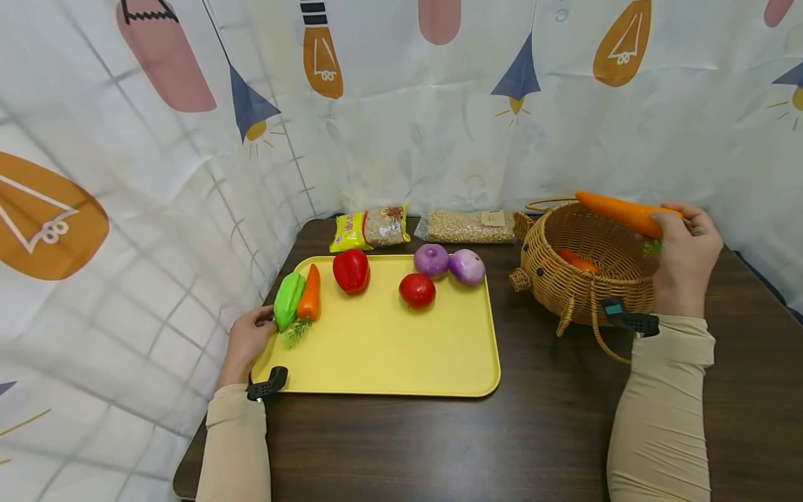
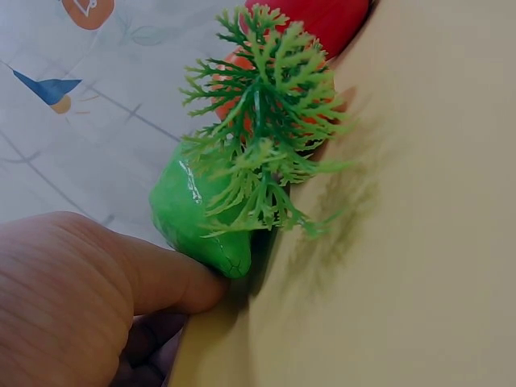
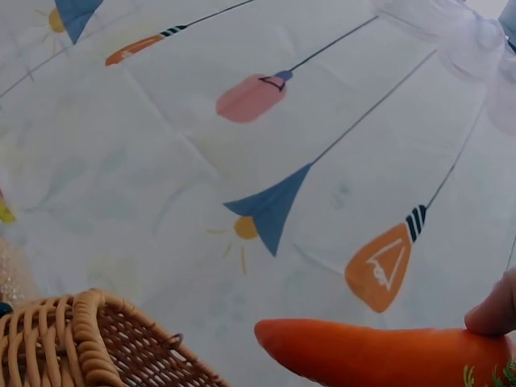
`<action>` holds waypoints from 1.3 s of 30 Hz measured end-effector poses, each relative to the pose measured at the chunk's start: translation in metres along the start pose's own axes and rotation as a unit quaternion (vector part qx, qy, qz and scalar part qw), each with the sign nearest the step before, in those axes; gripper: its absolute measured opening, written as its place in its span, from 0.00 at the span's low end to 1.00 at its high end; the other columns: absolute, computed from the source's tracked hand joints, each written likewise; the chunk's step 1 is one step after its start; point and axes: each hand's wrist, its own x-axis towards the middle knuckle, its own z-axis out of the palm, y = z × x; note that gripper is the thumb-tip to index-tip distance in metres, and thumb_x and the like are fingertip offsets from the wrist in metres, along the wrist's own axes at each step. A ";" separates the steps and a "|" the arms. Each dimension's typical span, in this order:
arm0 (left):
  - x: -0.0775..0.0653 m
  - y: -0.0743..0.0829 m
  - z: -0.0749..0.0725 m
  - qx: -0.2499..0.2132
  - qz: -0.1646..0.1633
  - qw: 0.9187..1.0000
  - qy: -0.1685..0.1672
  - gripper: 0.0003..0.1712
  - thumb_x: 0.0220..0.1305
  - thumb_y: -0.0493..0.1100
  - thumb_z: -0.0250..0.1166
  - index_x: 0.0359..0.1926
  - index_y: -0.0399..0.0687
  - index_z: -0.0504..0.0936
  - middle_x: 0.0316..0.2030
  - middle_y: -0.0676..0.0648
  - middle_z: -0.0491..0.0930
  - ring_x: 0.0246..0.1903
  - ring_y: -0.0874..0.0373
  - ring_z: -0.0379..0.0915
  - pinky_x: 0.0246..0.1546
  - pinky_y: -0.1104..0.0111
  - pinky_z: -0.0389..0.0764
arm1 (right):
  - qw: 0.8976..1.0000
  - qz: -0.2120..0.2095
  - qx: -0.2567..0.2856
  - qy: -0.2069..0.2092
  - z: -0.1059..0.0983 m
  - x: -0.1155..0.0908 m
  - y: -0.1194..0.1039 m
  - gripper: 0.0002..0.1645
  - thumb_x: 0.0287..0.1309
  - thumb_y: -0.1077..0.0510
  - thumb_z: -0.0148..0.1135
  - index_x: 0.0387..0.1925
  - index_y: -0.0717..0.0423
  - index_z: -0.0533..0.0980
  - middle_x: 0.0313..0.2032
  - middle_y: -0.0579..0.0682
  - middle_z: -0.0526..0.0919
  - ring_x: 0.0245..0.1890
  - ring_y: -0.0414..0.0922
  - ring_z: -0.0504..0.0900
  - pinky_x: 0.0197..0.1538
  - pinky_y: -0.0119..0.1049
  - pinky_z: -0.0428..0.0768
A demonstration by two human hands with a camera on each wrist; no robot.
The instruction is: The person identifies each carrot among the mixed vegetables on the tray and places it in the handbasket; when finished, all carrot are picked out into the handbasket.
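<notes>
Above the wicker basket (image 1: 567, 296), my right hand (image 1: 686, 258) holds a carrot (image 1: 621, 211) by its leafy end, tip pointing left. The right wrist view shows this carrot (image 3: 379, 351) beside the basket's rim (image 3: 101, 339). My left hand (image 1: 249, 341) grips the left edge of the yellow tray (image 1: 389, 355), thumb on top and the other fingers partly hidden below. Its thumb lies against a green ridged fruit or vegetable (image 1: 288, 301), seen close in the left wrist view (image 2: 193, 201). A second carrot (image 1: 310, 296) with green leaves (image 2: 262, 137) lies alongside.
Also on the tray are a red bell pepper (image 1: 351, 272), a tomato (image 1: 417, 291) and two purple onions (image 1: 431, 260). Another carrot (image 1: 577, 261) is inside the basket. Two packets, one yellow (image 1: 370, 228) and one clear with grains (image 1: 467, 226), lie behind the tray, before a curtain (image 1: 401, 139).
</notes>
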 end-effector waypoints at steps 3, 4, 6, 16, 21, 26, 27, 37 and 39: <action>0.000 0.000 0.000 0.001 -0.001 1.000 -0.001 0.28 0.69 0.37 0.51 0.68 0.35 0.68 0.60 0.31 0.72 0.56 0.40 0.69 0.54 0.53 0.70 | 1.000 0.004 -0.015 0.004 -0.005 0.001 -0.001 0.09 0.54 0.69 0.66 0.39 0.64 0.80 0.48 0.54 0.71 0.43 0.47 0.73 0.25 0.30 0.80; 0.000 0.000 0.000 0.000 -0.002 1.000 -0.001 0.28 0.69 0.37 0.51 0.68 0.36 0.68 0.60 0.31 0.72 0.56 0.40 0.69 0.53 0.53 0.70 | 1.000 0.005 -0.022 0.005 -0.006 0.002 -0.001 0.09 0.54 0.68 0.66 0.39 0.64 0.80 0.48 0.54 0.71 0.43 0.47 0.73 0.25 0.29 0.80; 0.001 0.000 0.001 0.000 -0.002 1.000 0.002 0.27 0.69 0.37 0.51 0.68 0.36 0.68 0.60 0.31 0.72 0.56 0.40 0.69 0.53 0.54 0.70 | 0.999 0.006 -0.039 0.008 -0.009 0.002 -0.002 0.09 0.55 0.68 0.66 0.39 0.63 0.80 0.47 0.53 0.71 0.43 0.46 0.74 0.25 0.28 0.79; 0.001 0.001 0.000 0.002 0.004 1.000 0.002 0.27 0.68 0.35 0.51 0.68 0.35 0.69 0.59 0.31 0.72 0.55 0.40 0.70 0.52 0.54 0.70 | 0.988 0.015 -0.151 -0.007 -0.011 0.002 0.000 0.10 0.56 0.65 0.66 0.42 0.58 0.81 0.49 0.46 0.70 0.42 0.42 0.75 0.27 0.25 0.80; 0.000 0.001 0.000 0.003 0.004 1.000 0.003 0.27 0.68 0.35 0.51 0.68 0.35 0.69 0.59 0.31 0.73 0.55 0.40 0.70 0.52 0.54 0.70 | 0.976 0.013 -0.215 -0.040 -0.008 0.001 0.005 0.18 0.57 0.61 0.67 0.49 0.60 0.78 0.51 0.43 0.68 0.39 0.40 0.76 0.28 0.23 0.80; 0.001 0.001 0.000 0.002 0.005 1.000 0.002 0.28 0.68 0.36 0.51 0.68 0.35 0.68 0.60 0.31 0.72 0.55 0.40 0.70 0.53 0.54 0.70 | 0.974 0.007 -0.218 -0.067 -0.006 0.002 0.011 0.25 0.55 0.62 0.68 0.53 0.67 0.75 0.49 0.44 0.68 0.37 0.39 0.78 0.30 0.23 0.80; 0.002 0.001 0.001 0.002 0.006 1.000 0.002 0.28 0.68 0.36 0.51 0.68 0.35 0.68 0.60 0.31 0.72 0.56 0.40 0.70 0.53 0.53 0.70 | 0.972 0.007 -0.225 -0.069 -0.006 0.003 0.012 0.25 0.55 0.62 0.68 0.54 0.67 0.75 0.49 0.44 0.68 0.36 0.38 0.78 0.30 0.23 0.80; 0.003 0.000 0.000 0.006 0.001 1.000 0.001 0.28 0.68 0.36 0.51 0.68 0.35 0.68 0.60 0.31 0.72 0.56 0.40 0.69 0.53 0.53 0.70 | 0.871 -0.007 -0.487 -0.065 -0.003 0.005 0.018 0.33 0.60 0.43 0.61 0.64 0.53 0.73 0.44 0.38 0.69 0.29 0.33 0.72 0.28 0.22 0.73; 0.002 0.000 0.000 0.006 -0.001 1.000 -0.002 0.28 0.68 0.36 0.51 0.68 0.35 0.68 0.60 0.31 0.72 0.56 0.40 0.69 0.53 0.53 0.70 | 0.861 -0.010 -0.503 -0.067 -0.003 0.005 0.019 0.34 0.61 0.41 0.60 0.64 0.52 0.73 0.46 0.40 0.69 0.31 0.36 0.71 0.28 0.24 0.72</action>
